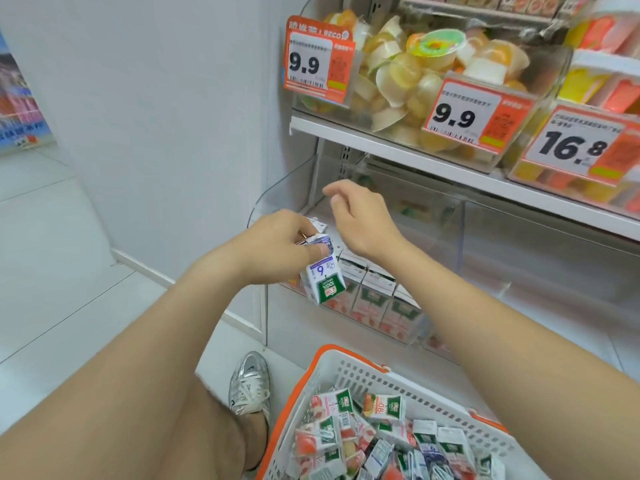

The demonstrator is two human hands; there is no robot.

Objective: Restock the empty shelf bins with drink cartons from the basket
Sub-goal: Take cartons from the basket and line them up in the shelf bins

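Left grip (277,247) pinches a carton (323,275) just above the bin (450,244), beside its stocked row (374,292). We note right grip (360,220) loosely curled, holding nothing, over the bin. Basket (332,368) of cartons sits below.

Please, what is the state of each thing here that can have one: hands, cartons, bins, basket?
left hand, grips one drink carton.
drink carton, tilted, not yet set in a bin.
right hand, holds nothing, fingers loosely curled.
left bin, partly filled with upright cartons.
right bin, looks empty.
basket, holds many jumbled cartons.
upper bin, full of jelly cups.
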